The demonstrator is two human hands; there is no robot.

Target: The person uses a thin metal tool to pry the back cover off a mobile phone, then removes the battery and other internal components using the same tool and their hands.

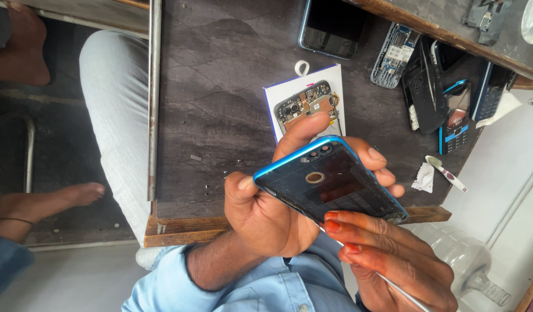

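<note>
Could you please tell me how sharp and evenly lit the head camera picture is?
Head view: daylight is soft and even, with no harsh shadows; the blue-rimmed dark phone back cover between the left hand and right hand is sharp; the clear plastic bottle at the lower right looks washed out and softer.

We see a flat white rectangular cardboard box (305, 98) mid-bench, under an opened phone. A dark glossy phone screen (331, 26) lies at the far edge; right, a small keypad phone's screen (457, 117), perhaps lit.
</note>
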